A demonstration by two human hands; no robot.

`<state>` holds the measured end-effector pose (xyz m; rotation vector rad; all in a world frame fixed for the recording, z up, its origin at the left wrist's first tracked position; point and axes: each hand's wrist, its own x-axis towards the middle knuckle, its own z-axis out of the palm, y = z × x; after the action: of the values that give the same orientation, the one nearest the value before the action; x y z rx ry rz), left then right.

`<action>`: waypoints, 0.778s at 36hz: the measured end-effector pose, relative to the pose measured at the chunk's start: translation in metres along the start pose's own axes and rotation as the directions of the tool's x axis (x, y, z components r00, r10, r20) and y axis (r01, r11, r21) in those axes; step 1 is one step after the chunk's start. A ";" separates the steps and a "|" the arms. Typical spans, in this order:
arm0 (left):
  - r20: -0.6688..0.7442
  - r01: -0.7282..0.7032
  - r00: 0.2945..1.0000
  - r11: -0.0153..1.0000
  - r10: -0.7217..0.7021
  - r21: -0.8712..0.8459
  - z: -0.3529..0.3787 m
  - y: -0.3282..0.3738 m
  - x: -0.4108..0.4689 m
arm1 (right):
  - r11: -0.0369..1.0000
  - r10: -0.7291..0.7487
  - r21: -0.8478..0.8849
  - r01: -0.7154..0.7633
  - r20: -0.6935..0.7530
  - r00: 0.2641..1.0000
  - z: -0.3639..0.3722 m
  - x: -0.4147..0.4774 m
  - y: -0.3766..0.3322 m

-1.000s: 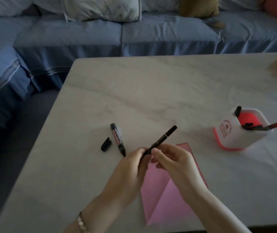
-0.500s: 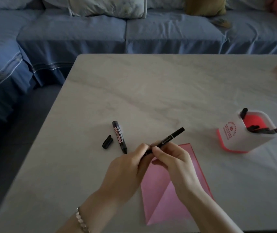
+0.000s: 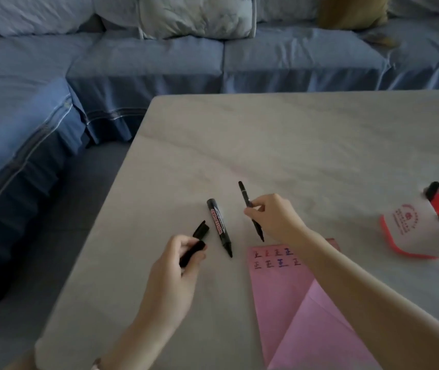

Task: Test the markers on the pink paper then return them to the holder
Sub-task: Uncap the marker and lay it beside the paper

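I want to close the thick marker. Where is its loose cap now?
In the head view, the loose cap lies on the table, left of the thick marker, just above the left hand.

I see a big blue sofa [image 3: 159, 62] that bends around the corner of a pale stone table [image 3: 306, 145]. A soft white pillow [image 3: 197, 17] sits on the back of the sofa. Next to it, far to the right, I see a yellow-brown cushion [image 3: 351, 10]. The floor [image 3: 84, 198] between sofa and table looks dark grey.
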<state>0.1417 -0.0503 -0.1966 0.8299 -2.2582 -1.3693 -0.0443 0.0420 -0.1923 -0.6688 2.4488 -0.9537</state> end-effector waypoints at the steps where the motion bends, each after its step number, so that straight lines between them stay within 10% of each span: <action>1: -0.025 -0.032 0.999 0.999 0.033 0.041 0.000 0.002 0.003 | 0.999 0.017 -0.038 -0.017 0.002 1.000 0.006 0.004 0.001; 15: 0.133 -0.285 0.957 0.741 0.259 0.608 0.064 0.018 0.069 | 0.998 0.060 0.020 -0.058 -0.124 0.990 -0.002 -0.037 0.041; 28: 0.247 -0.385 0.923 0.692 0.295 0.610 0.084 0.024 0.069 | 0.996 -0.030 -0.085 -0.006 -0.415 0.909 -0.092 -0.116 0.089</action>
<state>0.0340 -0.0308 -0.2131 0.4551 -2.8574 -0.4526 -0.0266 0.2121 -0.1688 -0.5520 2.8747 -1.0966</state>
